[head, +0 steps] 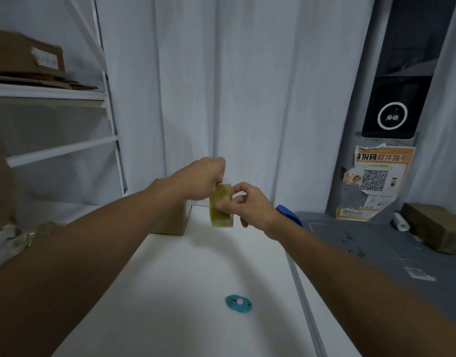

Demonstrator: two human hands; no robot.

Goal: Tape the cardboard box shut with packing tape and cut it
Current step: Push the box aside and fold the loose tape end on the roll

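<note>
A white shelf unit (54, 94) with flattened cardboard on it stands at the left, a white table (185, 284) runs down the middle before pale curtains, and a grey floor with a notice-covered kiosk (381, 176) lies to the right. Above the table, the left hand (198, 181) is closed on the top edge of the packing tape roll (220, 206), held upright, while the right hand (250, 204) pinches its near face with thumb and fingertips. A small cardboard box (178, 217) sits on the table just behind the left wrist, and a teal cutter (238, 302) lies nearer the camera.

White shelf rack (56, 150) at left, grey curtain (221, 86) behind, QR-code poster (376, 176) at right.
</note>
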